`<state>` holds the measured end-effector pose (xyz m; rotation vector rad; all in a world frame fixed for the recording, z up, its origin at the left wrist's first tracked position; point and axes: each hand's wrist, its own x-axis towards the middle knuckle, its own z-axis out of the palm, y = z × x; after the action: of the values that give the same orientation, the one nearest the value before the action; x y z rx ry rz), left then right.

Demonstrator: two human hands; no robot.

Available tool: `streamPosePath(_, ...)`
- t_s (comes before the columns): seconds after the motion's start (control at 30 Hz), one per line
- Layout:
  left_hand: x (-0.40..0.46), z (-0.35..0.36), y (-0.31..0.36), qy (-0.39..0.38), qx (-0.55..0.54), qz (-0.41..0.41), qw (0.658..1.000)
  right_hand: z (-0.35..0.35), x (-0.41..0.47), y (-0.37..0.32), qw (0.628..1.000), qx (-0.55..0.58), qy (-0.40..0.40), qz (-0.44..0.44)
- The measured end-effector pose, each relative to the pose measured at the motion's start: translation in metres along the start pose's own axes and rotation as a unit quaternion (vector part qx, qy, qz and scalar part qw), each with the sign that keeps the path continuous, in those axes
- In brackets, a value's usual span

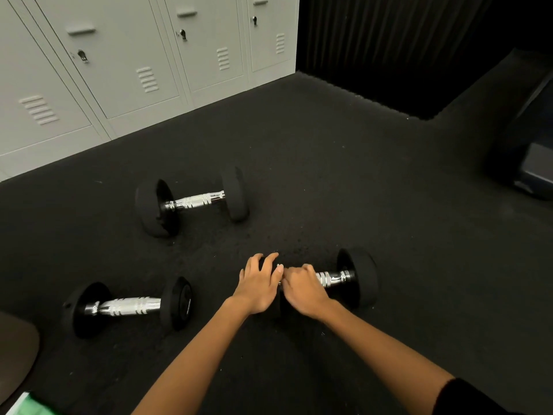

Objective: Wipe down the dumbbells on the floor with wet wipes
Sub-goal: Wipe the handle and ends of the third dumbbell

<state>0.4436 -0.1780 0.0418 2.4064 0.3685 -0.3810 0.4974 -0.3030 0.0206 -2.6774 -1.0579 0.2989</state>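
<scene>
We see left hand (259,287) fingers curled over near dumbbell (344,278) end plate, right hand (302,287) gripping its chrome handle; two more dumbbells (191,202) left of hands.

Head camera looks steeply down (close) at the floor (329,175).
</scene>
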Motion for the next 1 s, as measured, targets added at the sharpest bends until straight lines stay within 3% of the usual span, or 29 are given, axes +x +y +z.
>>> streamPosePath(0.13, -0.002, 0.001, 0.002, 0.004, 0.029, 0.0, 1.0, 0.019, -0.024, 0.012, 0.994, 0.008, 0.067, -0.084)
streamPosePath(0.33, -0.005, 0.002, 0.003, 0.006, 0.042, -0.008, 0.999, 0.019, -0.041, 0.028, 0.99, -0.038, 0.043, -0.131)
streamPosePath(0.53, -0.007, 0.001, 0.005, 0.0, 0.084, -0.021, 0.996, 0.012, -0.049, 0.036, 0.992, -0.032, 0.041, -0.117)
streamPosePath(0.77, -0.012, 0.006, 0.017, 0.109, 0.251, 0.058, 0.96, 0.008, -0.05, 0.044, 0.993, -0.029, 0.042, -0.109)
streamPosePath(1.0, -0.009, 0.011, 0.019, 0.079, 0.206, 0.077, 0.972, 0.007, -0.06, 0.051, 0.996, -0.01, 0.048, -0.068)
